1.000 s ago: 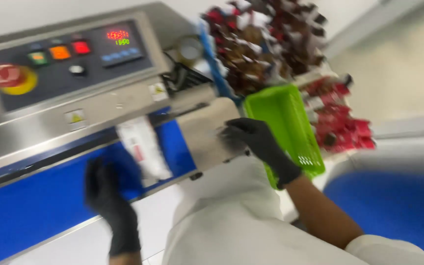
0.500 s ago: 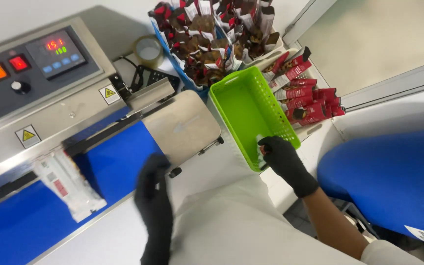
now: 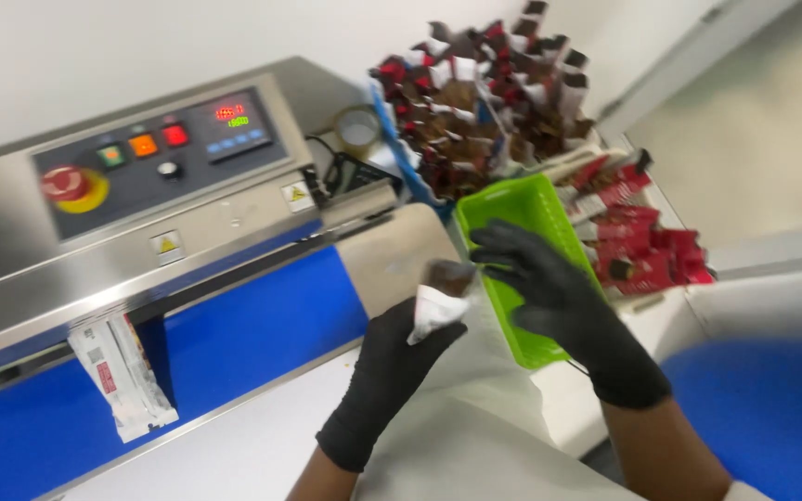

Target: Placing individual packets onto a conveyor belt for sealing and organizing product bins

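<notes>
Both hands gloved in black, over a white-clad lap at the edge of the sealing machine (image 3: 234,232).

Left hand (image 3: 392,371): fingers closed on the white lower end of a small pouch (image 3: 438,301), held up in front of the machine's beige infeed plate (image 3: 387,260). Pouch top is dark brown; blurred, so no finer detail.

Right hand (image 3: 549,288): fingers curled around the pouch's dark top end, pinching it, so the pouch sits between the two hands. This hand lies over the green basket (image 3: 522,199), which stands just right of the plate; whether the wrist touches the rim, cannot tell.

Machine: steel housing with a dark control panel (image 3: 155,153) carrying a red stop button on yellow, green, orange and red buttons, a black knob and a lit display. Blue belt (image 3: 262,325) runs below the housing. A second sachet (image 3: 122,376), white with red print, hangs upright at the sealing slot on the far left of the belt, well apart from the hands.

Behind the basket: a heap of brown and red pouches (image 3: 485,102) standing in a bin. To the right of the basket, red packets (image 3: 647,250) lie loose on the white table (image 3: 234,455). Tape roll (image 3: 357,130) sits beside the panel.
</notes>
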